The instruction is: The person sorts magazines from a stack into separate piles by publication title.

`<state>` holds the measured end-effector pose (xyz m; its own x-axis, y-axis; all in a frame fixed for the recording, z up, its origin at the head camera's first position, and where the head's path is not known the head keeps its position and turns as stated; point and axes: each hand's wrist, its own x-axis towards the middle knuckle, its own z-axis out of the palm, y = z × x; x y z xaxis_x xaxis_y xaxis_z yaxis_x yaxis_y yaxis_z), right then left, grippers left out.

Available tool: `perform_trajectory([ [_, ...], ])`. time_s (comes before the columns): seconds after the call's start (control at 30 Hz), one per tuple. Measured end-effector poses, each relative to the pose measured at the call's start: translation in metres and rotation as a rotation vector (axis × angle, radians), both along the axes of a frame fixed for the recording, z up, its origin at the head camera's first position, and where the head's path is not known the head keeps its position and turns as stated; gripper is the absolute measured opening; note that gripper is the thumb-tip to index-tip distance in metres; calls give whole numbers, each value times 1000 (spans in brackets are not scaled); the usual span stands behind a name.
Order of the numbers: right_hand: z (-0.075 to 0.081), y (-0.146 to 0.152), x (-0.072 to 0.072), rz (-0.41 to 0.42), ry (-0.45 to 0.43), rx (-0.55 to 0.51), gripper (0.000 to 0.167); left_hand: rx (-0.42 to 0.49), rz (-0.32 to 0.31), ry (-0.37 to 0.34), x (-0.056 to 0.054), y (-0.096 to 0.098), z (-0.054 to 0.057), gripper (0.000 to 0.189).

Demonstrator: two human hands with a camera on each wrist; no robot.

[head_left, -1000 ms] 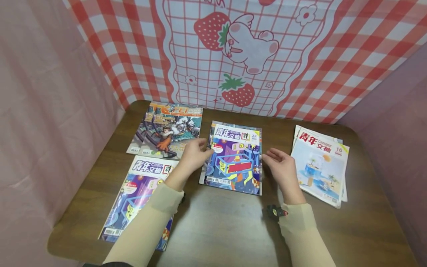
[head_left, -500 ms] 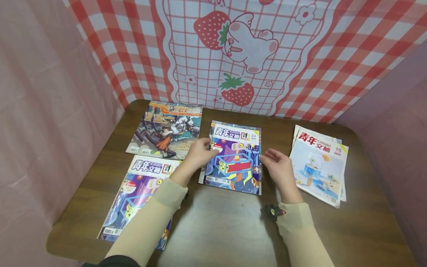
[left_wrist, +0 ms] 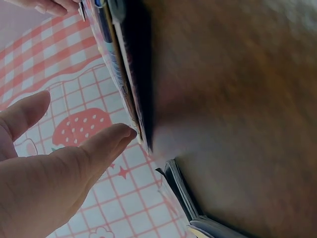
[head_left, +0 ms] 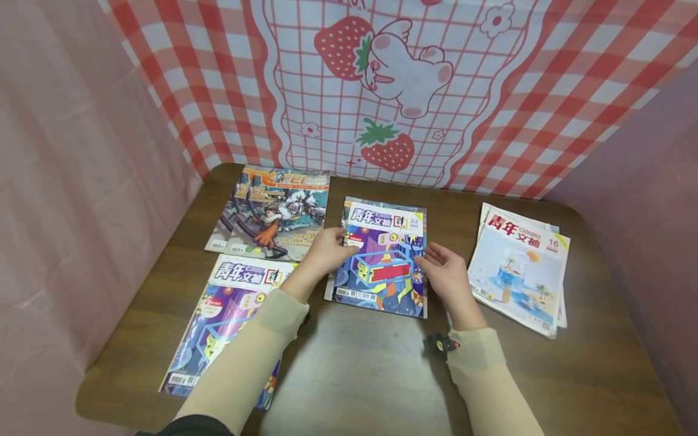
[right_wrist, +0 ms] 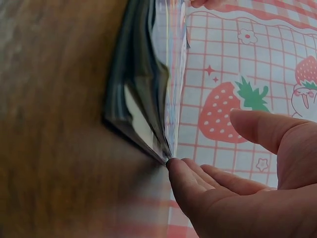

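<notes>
A small stack of magazines (head_left: 382, 266) lies mid-table, a purple and blue cover with a red box on top. At its left edge is my left hand (head_left: 323, 254), fairly straight fingers against the side and thumb over the cover. My right hand (head_left: 449, 278) is at the opposite edge. In the right wrist view, fingertips (right_wrist: 178, 171) touch the page edges of the stack (right_wrist: 141, 74), and the thumb stands apart. The left wrist view shows a fingertip (left_wrist: 126, 133) against the stack's edge (left_wrist: 124, 74), thumb and finger spread.
To the left, overlapping magazines with an orange title (head_left: 283, 212) lie above another purple-covered magazine (head_left: 218, 321), partly under the left forearm. A pile with a pale beach cover (head_left: 518, 266) is on the right of the wooden table (head_left: 360, 375). A red checked cloth (head_left: 392, 91) hangs behind.
My right hand has moved left from beside the stack to its right edge. My left hand has shifted slightly right, its thumb now over the cover. The magazines look unmoved.
</notes>
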<state>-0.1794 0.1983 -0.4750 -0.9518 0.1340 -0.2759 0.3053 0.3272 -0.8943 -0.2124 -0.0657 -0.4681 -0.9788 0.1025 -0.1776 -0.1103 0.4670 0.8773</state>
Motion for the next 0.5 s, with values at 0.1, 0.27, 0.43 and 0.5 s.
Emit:
perform_trajectory([
  [0.1,0,0,0,0,-9,9,69,4,2,-9,0,1,0,66],
  [0.27,1,-2,-2,10,-26,19,70,-16,-7,-10,0,2,2,62],
  [0.43,1,-1,-3,7,-34,14,70,-31,-28,-13,0,3,3,59],
  [0.5,0,-1,-3,8,-35,9,71,-24,-29,-23,0,3,4,61],
])
